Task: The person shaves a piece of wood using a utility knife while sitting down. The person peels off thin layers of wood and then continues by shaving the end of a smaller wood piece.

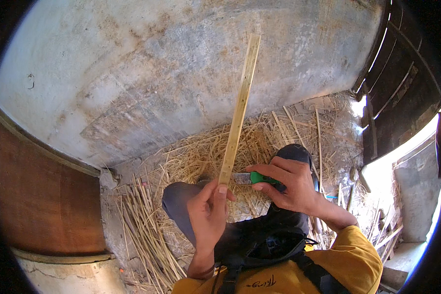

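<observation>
A long, flat bamboo strip [241,105] rises at a slant, its lower end pinched between the thumb and fingers of my left hand [208,208]. My right hand [294,185] is closed round the green handle [263,178] of a knife. From that handle the grey metal blade [241,179] points left and meets the strip just above my left thumb. Whether the blade has cut into the strip, I cannot tell. Both hands are over my lap, between my knees.
Shavings and thin strips [201,152] cover the floor beyond my knees. A bundle of long narrow strips [149,230] lies at the left. A stained wall [181,73] stands in front, a brown panel [44,191] at the left, and dark wooden boards [402,83] at the right.
</observation>
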Demonstrator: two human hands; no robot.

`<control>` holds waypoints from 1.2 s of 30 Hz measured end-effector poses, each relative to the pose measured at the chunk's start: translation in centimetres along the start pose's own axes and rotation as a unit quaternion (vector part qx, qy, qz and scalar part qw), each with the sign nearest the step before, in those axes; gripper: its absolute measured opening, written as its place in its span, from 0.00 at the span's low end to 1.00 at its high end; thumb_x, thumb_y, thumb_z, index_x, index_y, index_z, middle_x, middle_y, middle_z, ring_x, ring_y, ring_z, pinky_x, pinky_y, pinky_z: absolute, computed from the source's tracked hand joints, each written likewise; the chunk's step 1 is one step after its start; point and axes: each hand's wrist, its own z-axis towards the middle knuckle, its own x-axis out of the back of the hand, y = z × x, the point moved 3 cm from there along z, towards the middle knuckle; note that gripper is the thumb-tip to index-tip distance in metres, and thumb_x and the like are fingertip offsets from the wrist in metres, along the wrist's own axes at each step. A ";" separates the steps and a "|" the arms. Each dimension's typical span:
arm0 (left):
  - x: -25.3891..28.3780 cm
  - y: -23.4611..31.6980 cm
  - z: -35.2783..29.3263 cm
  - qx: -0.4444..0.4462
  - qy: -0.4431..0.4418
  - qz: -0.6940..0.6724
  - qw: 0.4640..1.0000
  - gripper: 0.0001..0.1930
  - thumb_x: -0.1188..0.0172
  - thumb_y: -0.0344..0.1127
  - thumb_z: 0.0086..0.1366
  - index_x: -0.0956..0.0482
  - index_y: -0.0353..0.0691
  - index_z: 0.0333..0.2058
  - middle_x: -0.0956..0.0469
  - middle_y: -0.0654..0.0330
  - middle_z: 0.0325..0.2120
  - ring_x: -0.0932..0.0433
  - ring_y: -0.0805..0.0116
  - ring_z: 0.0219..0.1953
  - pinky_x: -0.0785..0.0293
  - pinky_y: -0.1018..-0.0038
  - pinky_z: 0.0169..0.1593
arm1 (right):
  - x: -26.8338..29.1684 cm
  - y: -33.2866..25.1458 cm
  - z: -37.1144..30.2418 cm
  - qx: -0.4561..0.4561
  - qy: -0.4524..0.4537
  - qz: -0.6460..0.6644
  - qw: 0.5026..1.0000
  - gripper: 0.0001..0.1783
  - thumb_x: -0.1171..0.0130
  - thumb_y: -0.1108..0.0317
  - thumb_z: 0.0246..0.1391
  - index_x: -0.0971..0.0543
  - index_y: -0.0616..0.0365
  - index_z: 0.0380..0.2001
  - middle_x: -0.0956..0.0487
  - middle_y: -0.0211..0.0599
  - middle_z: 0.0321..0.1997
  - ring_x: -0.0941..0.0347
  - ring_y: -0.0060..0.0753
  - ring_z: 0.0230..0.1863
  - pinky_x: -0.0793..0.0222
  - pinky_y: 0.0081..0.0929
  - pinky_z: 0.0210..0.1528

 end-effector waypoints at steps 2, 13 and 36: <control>-0.1 0.0 -0.1 -0.030 -0.002 0.009 1.000 0.14 0.46 0.32 0.77 0.20 0.29 0.53 0.21 0.61 0.24 0.34 0.84 0.17 0.39 0.82 0.19 | 0.2 -0.3 -0.1 0.023 0.008 -0.067 0.997 0.21 0.29 0.58 0.54 0.16 0.46 0.51 0.25 0.32 0.26 0.24 0.37 0.24 0.29 0.35 0.26; -0.3 0.4 -0.5 -0.054 0.001 0.019 0.998 0.15 0.44 0.32 0.76 0.20 0.28 0.54 0.22 0.61 0.22 0.34 0.84 0.17 0.41 0.83 0.20 | 0.6 -1.3 0.1 0.042 0.032 -0.159 0.986 0.22 0.28 0.56 0.52 0.16 0.44 0.51 0.28 0.28 0.23 0.26 0.34 0.22 0.31 0.34 0.22; -1.5 -0.9 -1.6 -0.092 -0.023 0.149 0.984 0.13 0.43 0.36 0.76 0.18 0.33 0.49 0.26 0.71 0.21 0.35 0.86 0.20 0.42 0.83 0.23 | 2.1 1.2 1.8 -0.051 0.141 -0.205 0.967 0.22 0.29 0.59 0.56 0.17 0.49 0.53 0.22 0.35 0.27 0.24 0.40 0.23 0.28 0.35 0.25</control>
